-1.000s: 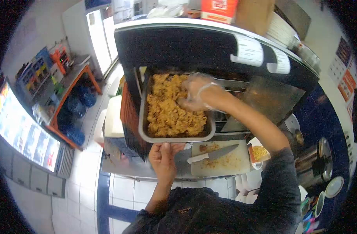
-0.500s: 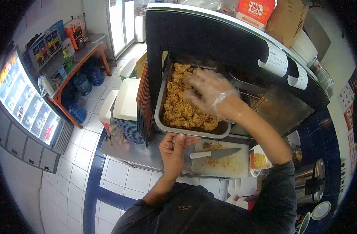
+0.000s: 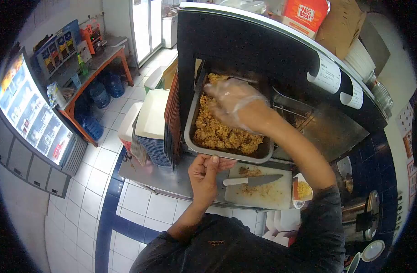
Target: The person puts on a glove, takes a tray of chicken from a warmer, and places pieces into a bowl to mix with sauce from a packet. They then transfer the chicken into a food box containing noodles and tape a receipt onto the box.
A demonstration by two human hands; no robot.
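Note:
A deep metal tray (image 3: 263, 157) of golden-brown fried pieces (image 3: 222, 134) sits partly inside a black-fronted unit. My left hand (image 3: 204, 175) grips the tray's near rim, thumb on top and fingers beneath. In a clear plastic glove, my right hand (image 3: 235, 102) reaches over the food from the right, its fingers low on the pieces near the tray's far left side. Motion and the glove blur those fingers, so any piece in them cannot be made out. Below the tray, a knife (image 3: 258, 179) lies on a white cutting board (image 3: 245, 195) with crumbs.
Stacked cartons (image 3: 151, 118) stand left of the tray. A small box of yellow food (image 3: 302, 190) is right of the board. Paper receipts (image 3: 326, 75) hang on the black front. A large metal pot (image 3: 356, 216) stands at the right, and a lit display fridge (image 3: 30, 113) at the far left.
My right hand has moved a little left and toward the far side of the tray. My left hand keeps its hold on the rim. The view has shifted slightly.

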